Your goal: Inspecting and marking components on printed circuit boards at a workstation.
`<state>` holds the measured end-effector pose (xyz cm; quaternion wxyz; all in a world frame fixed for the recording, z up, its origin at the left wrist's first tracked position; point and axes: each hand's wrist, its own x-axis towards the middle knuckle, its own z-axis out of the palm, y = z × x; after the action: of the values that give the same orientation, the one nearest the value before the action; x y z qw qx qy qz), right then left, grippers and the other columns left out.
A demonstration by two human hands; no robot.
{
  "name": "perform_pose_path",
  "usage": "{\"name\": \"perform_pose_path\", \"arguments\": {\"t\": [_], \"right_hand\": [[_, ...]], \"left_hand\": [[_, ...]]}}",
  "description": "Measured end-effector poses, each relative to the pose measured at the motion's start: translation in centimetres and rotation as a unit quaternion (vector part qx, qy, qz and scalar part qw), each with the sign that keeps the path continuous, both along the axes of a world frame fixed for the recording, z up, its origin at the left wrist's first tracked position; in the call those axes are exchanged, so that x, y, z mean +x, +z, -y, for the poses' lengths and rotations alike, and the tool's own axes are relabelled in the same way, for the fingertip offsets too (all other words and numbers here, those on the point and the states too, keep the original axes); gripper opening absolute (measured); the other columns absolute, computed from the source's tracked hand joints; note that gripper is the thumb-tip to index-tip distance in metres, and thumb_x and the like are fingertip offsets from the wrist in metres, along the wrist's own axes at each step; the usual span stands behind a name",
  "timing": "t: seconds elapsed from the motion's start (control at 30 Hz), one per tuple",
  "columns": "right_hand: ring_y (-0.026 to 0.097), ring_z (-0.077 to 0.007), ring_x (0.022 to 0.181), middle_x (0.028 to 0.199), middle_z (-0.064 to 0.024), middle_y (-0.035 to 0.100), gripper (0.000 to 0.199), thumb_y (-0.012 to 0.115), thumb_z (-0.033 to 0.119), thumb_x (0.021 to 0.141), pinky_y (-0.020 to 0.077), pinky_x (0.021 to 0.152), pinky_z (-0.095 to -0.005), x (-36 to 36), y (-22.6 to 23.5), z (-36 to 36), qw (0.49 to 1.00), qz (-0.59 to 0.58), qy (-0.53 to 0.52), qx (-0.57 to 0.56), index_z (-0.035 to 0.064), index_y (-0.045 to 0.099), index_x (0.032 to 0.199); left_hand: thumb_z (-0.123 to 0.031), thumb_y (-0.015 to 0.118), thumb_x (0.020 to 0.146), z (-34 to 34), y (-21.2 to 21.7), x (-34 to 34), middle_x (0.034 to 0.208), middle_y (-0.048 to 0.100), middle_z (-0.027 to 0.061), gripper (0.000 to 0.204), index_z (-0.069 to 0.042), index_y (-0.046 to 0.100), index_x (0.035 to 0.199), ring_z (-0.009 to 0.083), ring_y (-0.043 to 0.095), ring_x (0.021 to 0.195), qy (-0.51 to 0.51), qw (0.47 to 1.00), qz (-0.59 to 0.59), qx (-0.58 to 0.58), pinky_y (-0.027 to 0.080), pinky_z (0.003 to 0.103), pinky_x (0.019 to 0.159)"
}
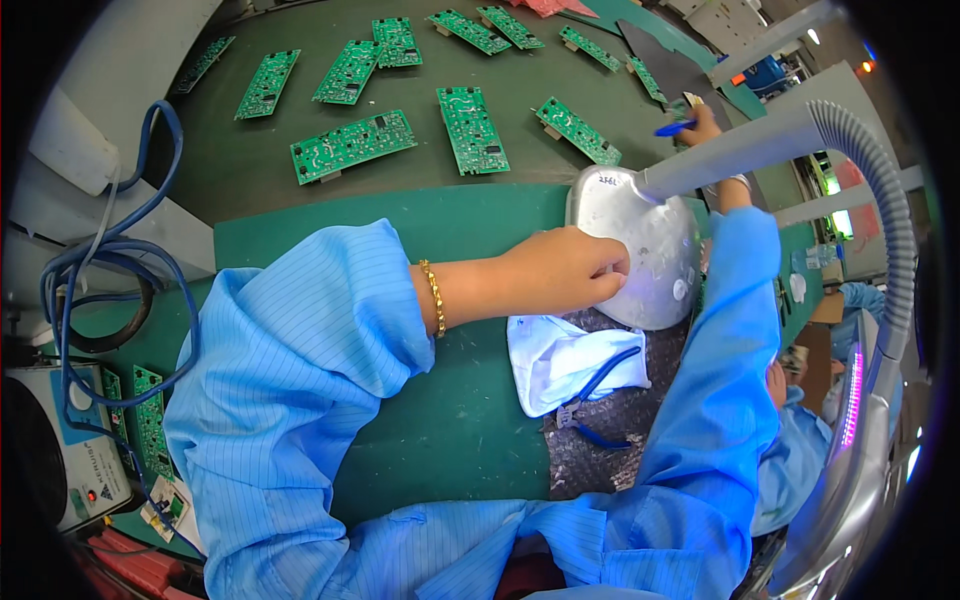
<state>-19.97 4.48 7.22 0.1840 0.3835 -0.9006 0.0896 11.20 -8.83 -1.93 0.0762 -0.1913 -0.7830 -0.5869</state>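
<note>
two hands: left hand (560, 270) fingers curled on lamp hood (640, 250); right hand (703, 126) clamps a blue pen (674, 128) pointing left.

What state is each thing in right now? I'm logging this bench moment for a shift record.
left hand: resting on the lamp hood's edge, fingers curled.
right hand: raised past the hood, closed on a blue pen.
lamp hood: tilted over the mat, silver back facing up.
blue-handled cutters: lying unheld on bubble wrap, partly on a white cloth.
green circuit boards: lying flat, spread apart on the conveyor.
</note>
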Motion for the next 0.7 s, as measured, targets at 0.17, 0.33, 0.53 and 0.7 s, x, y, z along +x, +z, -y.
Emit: {"name": "perform_pose_path", "arguments": {"t": [0.17,0.33,0.53,0.7], "right_hand": [[0.052,-0.0173,0.062,0.071,-0.0088,0.054,0.030,0.062,0.024,0.072,0.0410,0.055,-0.0286,4.6,5.4,-10.3,0.991,0.005,-0.090,-0.101,0.0050,0.044,0.087],[0.052,-0.0174,0.078,0.085,-0.0099,0.054,0.030,0.066,0.016,0.068,0.0409,0.067,-0.0283,17.4,5.8,-14.9,0.991,-0.086,-0.064,-0.081,0.0031,0.044,0.084],[0.050,-0.0337,0.089,0.101,-0.0166,0.055,0.040,0.072,0.011,0.055,0.0406,0.077,-0.0385,27.4,4.0,-12.5,0.983,-0.124,0.122,0.064,0.0024,0.041,0.078],[0.051,-0.0345,0.085,0.100,-0.0180,0.055,0.036,0.072,0.013,0.054,0.0423,0.072,-0.0399,28.3,2.0,-8.2,0.969,-0.089,0.227,0.049,0.0021,0.042,0.072]], "left_hand": [[-0.020,0.048,0.074,-1.3,0.2,0.5,0.061,0.056,0.0125,0.018,-0.008,0.054,0.087,0.0300,0.056,0.055,0.093,0.967,-0.157,-0.177,0.044,0.040,0.049],[-0.016,0.055,0.069,-0.6,0.2,0.8,0.075,0.057,0.0119,0.031,-0.008,0.049,0.099,0.0273,0.056,0.068,0.134,0.948,-0.260,-0.122,0.044,0.039,0.058],[-0.022,0.066,0.063,-2.0,0.9,0.5,0.104,0.046,0.0141,0.065,-0.002,0.036,0.117,0.0296,0.046,0.092,0.110,0.918,-0.371,-0.087,0.036,0.039,0.079],[-0.030,0.070,0.057,-2.0,1.2,0.7,0.108,0.043,0.0133,0.080,-0.003,0.031,0.122,0.0287,0.044,0.095,0.128,0.903,-0.394,-0.117,0.033,0.040,0.084]]}}
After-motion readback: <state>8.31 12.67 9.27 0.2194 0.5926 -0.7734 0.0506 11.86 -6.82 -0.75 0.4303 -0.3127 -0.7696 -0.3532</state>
